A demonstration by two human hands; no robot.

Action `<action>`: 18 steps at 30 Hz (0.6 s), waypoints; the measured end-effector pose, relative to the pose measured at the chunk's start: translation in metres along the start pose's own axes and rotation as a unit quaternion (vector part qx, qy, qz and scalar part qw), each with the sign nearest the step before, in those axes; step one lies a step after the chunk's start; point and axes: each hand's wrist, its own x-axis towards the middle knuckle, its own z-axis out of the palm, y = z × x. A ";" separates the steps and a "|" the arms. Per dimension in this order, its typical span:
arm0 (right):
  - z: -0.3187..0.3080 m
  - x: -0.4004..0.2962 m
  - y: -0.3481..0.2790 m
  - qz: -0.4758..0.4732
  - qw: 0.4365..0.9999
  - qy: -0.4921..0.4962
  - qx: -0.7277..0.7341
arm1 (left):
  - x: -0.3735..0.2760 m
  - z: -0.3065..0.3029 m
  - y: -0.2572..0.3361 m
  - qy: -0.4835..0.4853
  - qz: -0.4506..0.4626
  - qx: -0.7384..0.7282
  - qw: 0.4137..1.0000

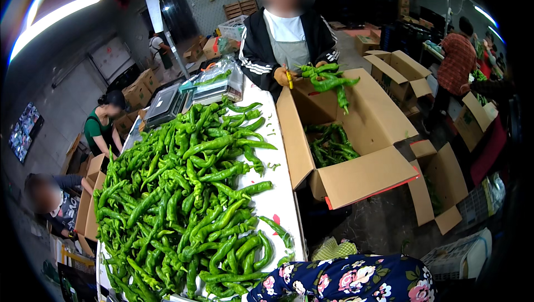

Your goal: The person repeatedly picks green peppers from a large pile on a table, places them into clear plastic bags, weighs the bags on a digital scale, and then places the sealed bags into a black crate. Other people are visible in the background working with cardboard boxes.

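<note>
A big heap of long green peppers [179,202] covers most of the white tabletop [273,143] before me. My right arm, in a navy floral sleeve [346,277], crosses the bottom of the picture toward the near peppers. Its hand is cut off by the lower edge, and my left hand is out of view. Several loose peppers [277,231] lie beside the sleeve at the table's right edge. A red scrap [277,224] shows on the tabletop near them.
Across the table, a co-worker's gloved hand [284,76] holds a yellow-handled tool, with a bunch of peppers [331,81] above an open cardboard box [358,122]. Scales [162,101] stand at the far end. Another open box [442,185] and a white crate [459,256] are at right.
</note>
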 end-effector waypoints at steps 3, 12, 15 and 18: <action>0.002 -0.002 0.000 0.006 1.000 0.008 -0.003 | -0.004 0.009 -0.012 -0.019 0.039 -0.028 0.999; 0.065 0.003 -0.014 -0.018 0.999 0.046 -0.006 | 0.000 -0.006 -0.034 -0.140 0.115 -0.104 0.978; 0.078 0.005 -0.012 -0.027 0.998 0.044 -0.021 | 0.011 -0.010 -0.019 -0.146 0.106 -0.112 0.977; 0.071 0.010 -0.021 -0.020 1.000 -0.011 0.007 | 0.012 -0.014 -0.023 -0.144 0.098 -0.101 0.980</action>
